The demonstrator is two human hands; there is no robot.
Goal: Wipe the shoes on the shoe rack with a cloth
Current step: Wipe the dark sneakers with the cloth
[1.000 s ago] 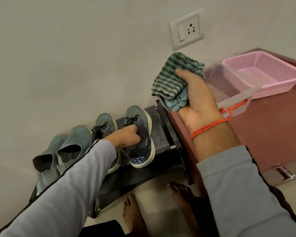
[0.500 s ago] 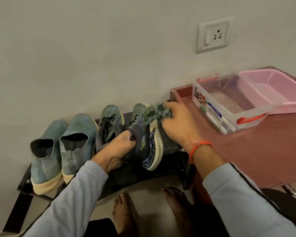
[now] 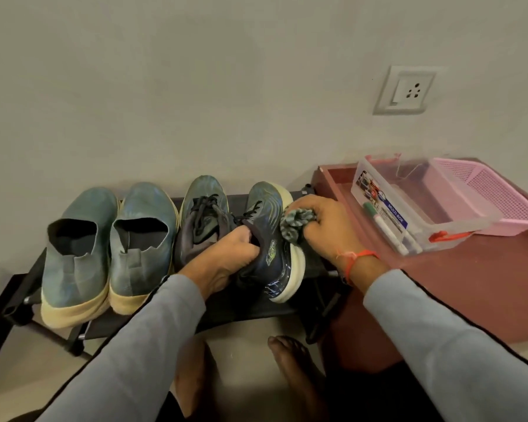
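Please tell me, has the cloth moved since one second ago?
Yes. The cloth, gripped by the right hand, came down from near the wall socket to the tilted sneaker on the shoe rack.

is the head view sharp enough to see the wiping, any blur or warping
Head view: lighting dim and even, no glare; the green striped cloth in the right hand looks smeared, while the dark blue laced sneaker gripped by the left hand reads clearly; wide-angle bending at the edges tilts the white wall socket.
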